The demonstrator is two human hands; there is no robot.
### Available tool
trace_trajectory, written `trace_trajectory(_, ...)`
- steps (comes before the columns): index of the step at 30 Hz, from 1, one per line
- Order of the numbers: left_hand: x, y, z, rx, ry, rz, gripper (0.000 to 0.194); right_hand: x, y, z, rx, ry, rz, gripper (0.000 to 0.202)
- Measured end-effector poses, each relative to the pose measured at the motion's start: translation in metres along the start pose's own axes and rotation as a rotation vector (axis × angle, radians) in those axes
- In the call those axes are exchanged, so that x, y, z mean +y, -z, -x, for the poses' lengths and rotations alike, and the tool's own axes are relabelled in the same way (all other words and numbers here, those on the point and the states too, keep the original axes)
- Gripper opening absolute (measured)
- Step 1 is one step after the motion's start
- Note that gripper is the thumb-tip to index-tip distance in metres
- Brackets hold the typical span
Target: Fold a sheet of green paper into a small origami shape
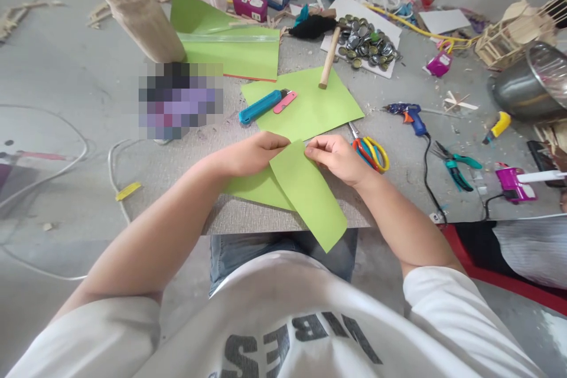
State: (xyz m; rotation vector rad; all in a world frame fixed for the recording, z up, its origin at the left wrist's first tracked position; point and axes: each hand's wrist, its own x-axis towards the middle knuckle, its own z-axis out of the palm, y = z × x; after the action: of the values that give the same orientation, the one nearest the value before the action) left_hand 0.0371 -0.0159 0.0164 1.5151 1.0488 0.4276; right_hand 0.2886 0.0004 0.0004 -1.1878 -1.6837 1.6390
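A strip of green paper hangs slantwise over the table's front edge, its top end between my hands. My left hand is closed at the strip's upper left corner. At its upper right corner, my right hand pinches the paper between thumb and fingers. Another green sheet lies partly beneath the strip. Beyond my hands a larger green sheet carries a blue cutter, a pink piece and the end of a wooden stick. Red and yellow scissors lie beside my right hand.
A blue glue gun, pliers and a yellow cutter lie to the right. Bottle caps are piled at the back. A dusty cylinder and a folded green sheet stand back left. A metal bowl is far right.
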Motion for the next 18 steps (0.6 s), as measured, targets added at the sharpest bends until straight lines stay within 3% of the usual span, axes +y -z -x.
trace_trajectory(4, -0.001, -0.003, -0.002, 0.161, 0.069, 0.063, 0.050, 0.001, -0.003, 0.000, 0.012, -0.008, 0.036, 0.065)
trace_trajectory(13, 0.002, -0.019, -0.012, 0.247, 0.022, -0.161, 0.023, 0.008, -0.017, 0.002, 0.020, 0.058, 0.196, 0.070)
trace_trajectory(18, 0.003, -0.012, -0.012, 0.358, 0.052, -0.236, 0.018, 0.004, -0.015, 0.003, -0.063, -0.106, 0.280, 0.045)
